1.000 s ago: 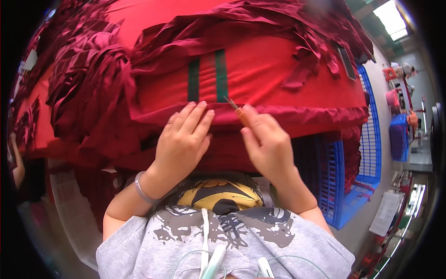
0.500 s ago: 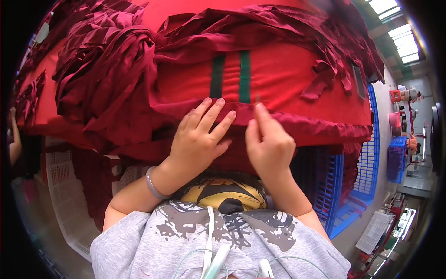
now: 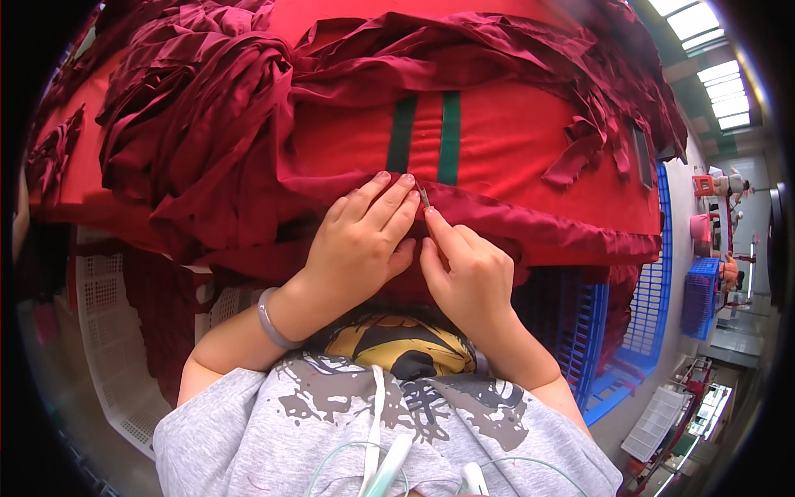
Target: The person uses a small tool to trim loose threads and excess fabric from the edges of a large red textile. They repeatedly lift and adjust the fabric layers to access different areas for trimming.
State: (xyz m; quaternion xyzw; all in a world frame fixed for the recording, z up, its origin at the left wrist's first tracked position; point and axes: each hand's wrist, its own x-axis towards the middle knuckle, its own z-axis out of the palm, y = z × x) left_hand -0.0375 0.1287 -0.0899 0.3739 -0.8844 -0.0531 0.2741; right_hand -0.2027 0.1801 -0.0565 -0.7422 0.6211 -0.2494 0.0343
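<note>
A long dark-red fabric strip [image 3: 530, 217] runs along the near edge of a table covered in bright red cloth [image 3: 522, 124]. My left hand [image 3: 358, 240] lies on the strip with its fingers stretched out, pressing it down. Close beside those fingertips, my right hand [image 3: 470, 269] pinches a small, thin, pointed metal tool [image 3: 425, 197] between thumb and forefinger. The tool's tip meets the strip next to my left forefinger; its exact kind is too small to make out. Two dark green bands [image 3: 450, 137] cross the red cloth just beyond my hands.
A large heap of dark-red fabric strips [image 3: 199, 124] lies at the left, with more strips trailing across the back. A flat dark object [image 3: 642, 156] rests at the right edge. Below stand a white plastic crate [image 3: 108, 323] and a blue one [image 3: 650, 306]. Other people are far right.
My right hand has moved left, bringing the metal tool up to my left fingertips. My left hand stays almost in place on the strip. The view has shifted slightly.
</note>
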